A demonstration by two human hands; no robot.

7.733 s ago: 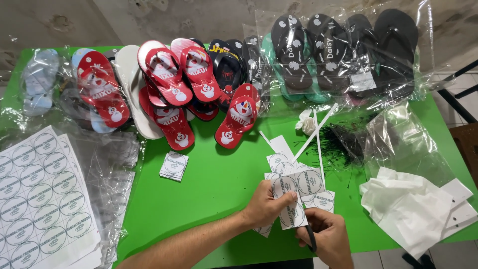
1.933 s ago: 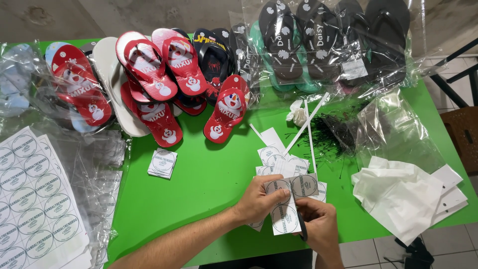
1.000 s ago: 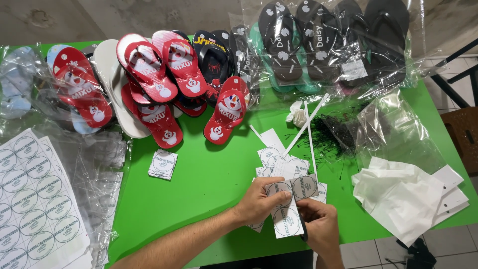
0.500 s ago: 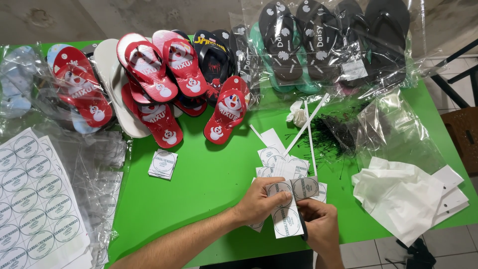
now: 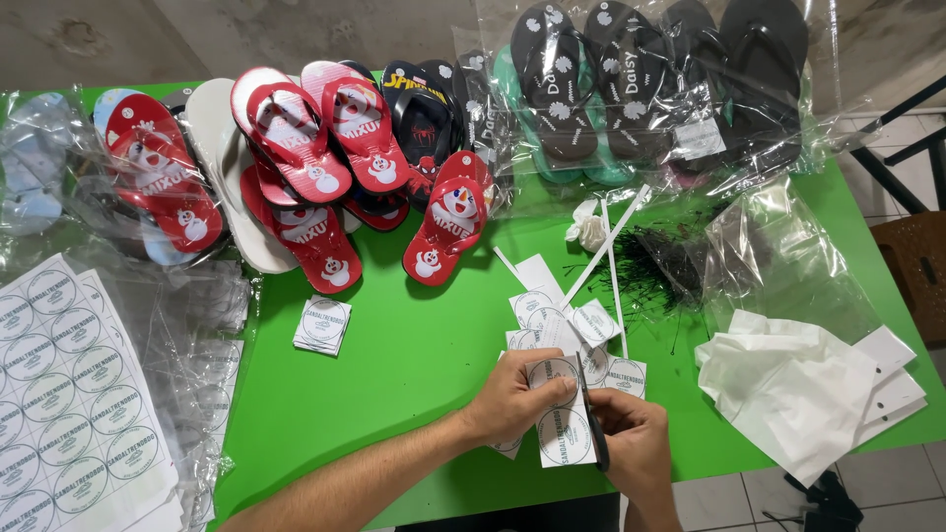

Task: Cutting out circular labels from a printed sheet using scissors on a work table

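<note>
- A label strip (image 5: pixel 564 426), white paper printed with round labels, is held just above the near edge of the green table (image 5: pixel 414 365).
- The left hand (image 5: pixel 517 399) is closed on the strip's left edge, thumb on top.
- The right hand (image 5: pixel 631 443) is closed around dark scissors (image 5: pixel 591 429), blades set along the strip's right side.
- The strip is judged light, thin and floppy, easily creased or torn; it is best pinched flat at an edge, close to the cut.
- Cut labels (image 5: pixel 567 320) lie just beyond the hands; a small stack (image 5: pixel 322 323) sits to the left.
- An uncut label sheet (image 5: pixel 69 394) lies at far left.
</note>
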